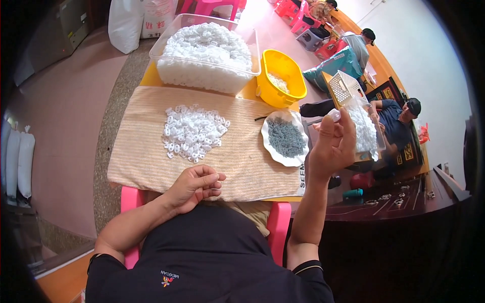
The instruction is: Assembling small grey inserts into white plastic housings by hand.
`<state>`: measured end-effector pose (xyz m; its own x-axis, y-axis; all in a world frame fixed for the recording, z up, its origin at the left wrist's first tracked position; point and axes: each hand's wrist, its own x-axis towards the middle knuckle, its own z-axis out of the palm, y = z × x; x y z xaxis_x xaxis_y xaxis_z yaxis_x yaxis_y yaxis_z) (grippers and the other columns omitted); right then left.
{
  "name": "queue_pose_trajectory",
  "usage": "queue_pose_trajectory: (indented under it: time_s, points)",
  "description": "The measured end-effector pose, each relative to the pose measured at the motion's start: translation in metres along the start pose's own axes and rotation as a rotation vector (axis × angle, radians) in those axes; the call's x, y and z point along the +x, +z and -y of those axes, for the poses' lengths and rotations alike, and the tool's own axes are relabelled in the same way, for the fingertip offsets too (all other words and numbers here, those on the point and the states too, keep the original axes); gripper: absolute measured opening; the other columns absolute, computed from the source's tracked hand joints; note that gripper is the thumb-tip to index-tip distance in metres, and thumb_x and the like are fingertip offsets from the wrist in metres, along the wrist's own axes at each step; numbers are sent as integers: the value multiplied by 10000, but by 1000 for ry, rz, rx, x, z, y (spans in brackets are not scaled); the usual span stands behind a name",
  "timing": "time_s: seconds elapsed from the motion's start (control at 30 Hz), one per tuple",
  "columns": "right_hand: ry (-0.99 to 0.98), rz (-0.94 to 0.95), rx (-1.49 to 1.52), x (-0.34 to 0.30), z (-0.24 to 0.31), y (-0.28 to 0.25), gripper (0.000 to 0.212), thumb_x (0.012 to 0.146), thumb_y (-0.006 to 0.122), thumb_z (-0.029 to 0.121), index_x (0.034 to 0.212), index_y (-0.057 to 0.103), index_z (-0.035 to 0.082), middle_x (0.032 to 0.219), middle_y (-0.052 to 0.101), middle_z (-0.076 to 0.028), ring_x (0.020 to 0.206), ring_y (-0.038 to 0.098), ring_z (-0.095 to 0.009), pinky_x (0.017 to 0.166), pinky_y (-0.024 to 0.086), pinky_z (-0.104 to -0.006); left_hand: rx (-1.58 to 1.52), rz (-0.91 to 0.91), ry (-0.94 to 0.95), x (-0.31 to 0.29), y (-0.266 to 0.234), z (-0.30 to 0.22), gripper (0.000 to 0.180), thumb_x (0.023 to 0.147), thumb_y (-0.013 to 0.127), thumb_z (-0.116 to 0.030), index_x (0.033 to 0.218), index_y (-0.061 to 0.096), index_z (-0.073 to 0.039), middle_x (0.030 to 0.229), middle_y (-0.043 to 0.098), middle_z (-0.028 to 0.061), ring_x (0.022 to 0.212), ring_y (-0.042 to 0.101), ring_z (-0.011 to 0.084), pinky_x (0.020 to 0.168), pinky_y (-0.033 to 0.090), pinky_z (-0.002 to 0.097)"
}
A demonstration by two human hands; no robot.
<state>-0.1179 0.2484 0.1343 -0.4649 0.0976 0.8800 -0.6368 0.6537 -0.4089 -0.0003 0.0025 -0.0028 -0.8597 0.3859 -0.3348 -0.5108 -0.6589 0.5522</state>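
Observation:
Raised at the right, my right hand (pixel 332 144) pinches a small white plastic piece (pixel 334 115) between thumb and fingers. My left hand (pixel 196 186) hovers by the near edge of a beige striped towel (pixel 242 174), its fingers curled together; whatever they may hold is too small to make out. Beyond that hand, a loose pile of small white plastic pieces with holes (pixel 194 132) lies on the towel. A white scalloped dish (pixel 284 160) full of small dark grey parts (pixel 287 137) stands to the pile's right, left of my right forearm.
Behind the towel stand a clear plastic bin (pixel 202 83) heaped with white pieces and a yellow basin (pixel 265 91) with pale pieces inside. On the right, a co-worker (pixel 396 123) sits at another heap of white pieces (pixel 362 126). White sacks (pixel 125 25) rest on the floor at back left.

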Motion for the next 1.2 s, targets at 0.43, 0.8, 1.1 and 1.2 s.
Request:
queue_pose_trajectory:
  time_s: [0.43,0.8,1.1,1.2]
  points:
    - [-41,-35,37,12,-4,1,319,920,650,85,1205,573,-36,760,641,-74,636,607,-93,589,494,-212,-10,-2,-5,0,0,-1,82,926,627,-121,980,603,-63,1061,653,100,837,656,127,772,587,305]
    - [22,251,-118,58,-101,63,329,863,715,148,1147,651,-6,838,681,-82,656,624,-122,602,513,-234,-37,-20,-20,-1,1,3,80,930,623,-129,975,602,-65,1078,647,98,836,657,124,767,584,306]
    - [240,624,61,-24,-67,19,227,858,699,55,1070,672,-20,792,638,-18,625,561,-50,542,450,-193,-10,-11,-4,2,-2,-3,72,927,627,-128,966,608,-70,1072,651,88,830,654,115,758,579,286]
    - [360,650,205,-59,-66,-2,201,847,709,36,1040,680,-8,784,631,-7,601,537,-54,537,431,-194,-5,-4,-7,3,0,-1,74,927,627,-130,966,607,-71,1067,652,89,833,653,112,760,579,285]
